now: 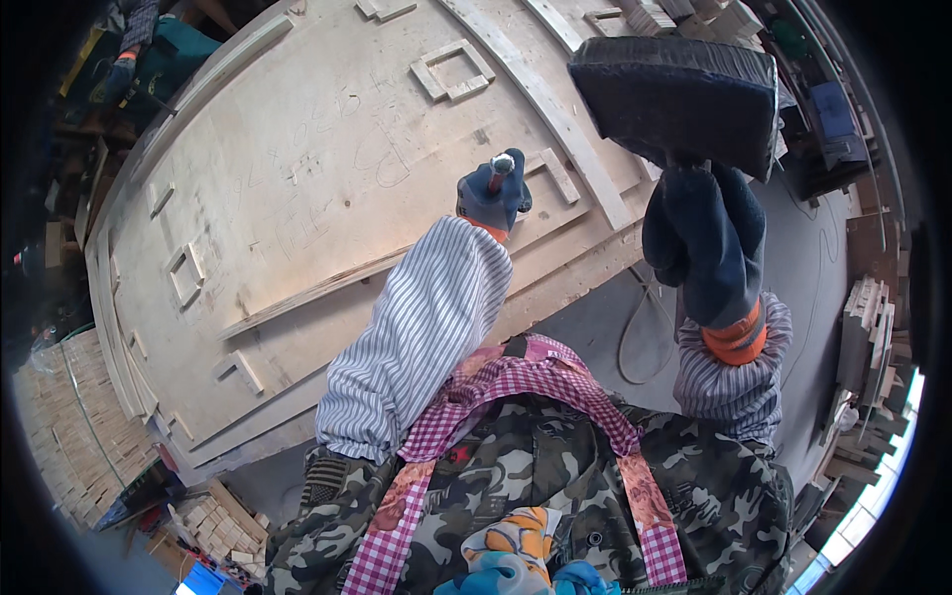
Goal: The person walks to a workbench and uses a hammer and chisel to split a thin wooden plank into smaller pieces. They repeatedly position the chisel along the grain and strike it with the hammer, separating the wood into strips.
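My left hand point(486, 201), in a grey-blue glove with an orange cuff, is closed low at the plywood panel point(327, 169). A chisel-like tool point(500, 173) stands upright in it, with a reddish handle and a whitish, worn top; its lower end is hidden. Close beside that hand lies a small wooden frame point(557, 177). On the right, my gloved right hand point(709, 238) is raised off the panel and wrapped round the hidden handle of a hammer-like tool point(679, 99). Its big, dark, blocky head looms close and covers the panel's far right corner.
Small wooden frames point(453, 71) and long strips point(540, 109) lie on the panel. Wood stacks stand at the left point(79, 416) and right point(863, 327). A cable point(635, 342) loops over the floor. Another person's gloved hand point(121, 74) shows at the far left.
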